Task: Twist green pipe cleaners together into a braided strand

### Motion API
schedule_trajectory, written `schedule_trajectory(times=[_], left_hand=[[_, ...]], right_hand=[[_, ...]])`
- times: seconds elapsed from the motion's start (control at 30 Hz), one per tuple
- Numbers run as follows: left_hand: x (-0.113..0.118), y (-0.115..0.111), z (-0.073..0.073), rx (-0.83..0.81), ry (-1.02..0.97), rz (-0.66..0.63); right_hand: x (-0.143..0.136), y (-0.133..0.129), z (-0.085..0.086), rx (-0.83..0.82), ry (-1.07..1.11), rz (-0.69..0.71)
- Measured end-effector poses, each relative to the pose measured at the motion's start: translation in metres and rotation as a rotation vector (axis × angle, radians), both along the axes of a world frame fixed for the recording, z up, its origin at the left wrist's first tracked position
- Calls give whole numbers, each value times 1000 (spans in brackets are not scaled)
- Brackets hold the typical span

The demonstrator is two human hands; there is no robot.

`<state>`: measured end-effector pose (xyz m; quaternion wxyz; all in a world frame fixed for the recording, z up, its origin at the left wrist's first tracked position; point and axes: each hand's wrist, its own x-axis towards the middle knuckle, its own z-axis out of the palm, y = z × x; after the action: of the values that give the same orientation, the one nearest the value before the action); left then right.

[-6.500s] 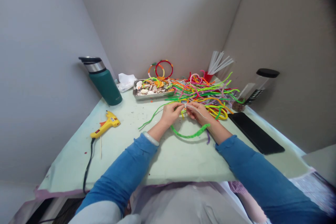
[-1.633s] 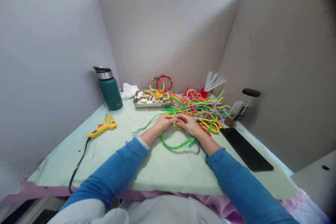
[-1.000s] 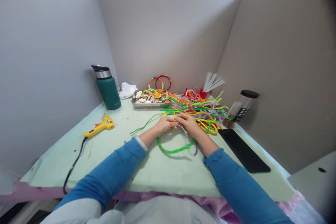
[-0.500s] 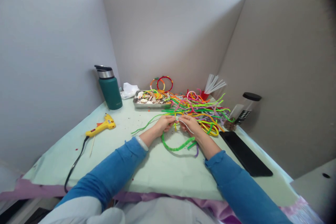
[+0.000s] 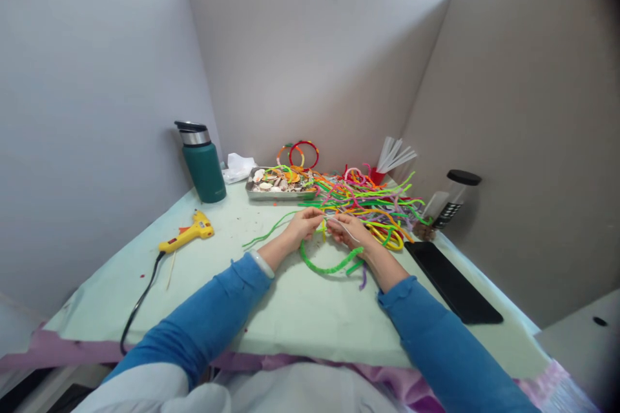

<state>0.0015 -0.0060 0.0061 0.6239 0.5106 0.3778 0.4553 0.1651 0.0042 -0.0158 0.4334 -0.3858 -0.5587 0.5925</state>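
Observation:
My left hand (image 5: 306,226) and my right hand (image 5: 346,230) meet over the middle of the table, fingertips nearly touching. A thin white strip (image 5: 345,227) runs from between the fingertips across my right hand, which pinches it. A green fuzzy curved strip (image 5: 329,269) hangs below both hands, its upper left end at my left hand's closed fingers. What exactly the left fingertips pinch is too small to tell. Short green and purple pieces (image 5: 363,279) lie near my right wrist. Behind the hands spreads a pile of coloured pipe cleaners (image 5: 358,193).
A metal tray (image 5: 281,195) of shells stands at the back, with two rings (image 5: 304,153) behind. At left are a green bottle (image 5: 204,171) and a yellow glue gun (image 5: 188,235). At right are a black tray (image 5: 453,282), a clear jar (image 5: 450,203) and a red cup (image 5: 378,175) of white sticks.
The green curved strip has shifted slightly right and up. The white strip has tilted a little, and my fingers have moved slightly around it.

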Motion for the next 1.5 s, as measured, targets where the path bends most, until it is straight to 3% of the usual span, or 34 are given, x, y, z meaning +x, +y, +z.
schedule_trajectory(times=[0.13,0.5,0.97,1.27,1.5], left_hand=[[0,3,-4,101,65,-40],[-2,5,-5,25,32,-126],[-2,3,-2,-9,29,-172],[-2,5,-5,-42,4,-164],[-3,6,-6,-47,25,-188]], right_hand=[[0,-2,1,37,-46,28],[-1,-8,3,128,-96,73],[-9,-18,12,289,-223,-4],[-10,-11,-2,467,-303,-132],[-9,-14,2,608,-412,-156]])
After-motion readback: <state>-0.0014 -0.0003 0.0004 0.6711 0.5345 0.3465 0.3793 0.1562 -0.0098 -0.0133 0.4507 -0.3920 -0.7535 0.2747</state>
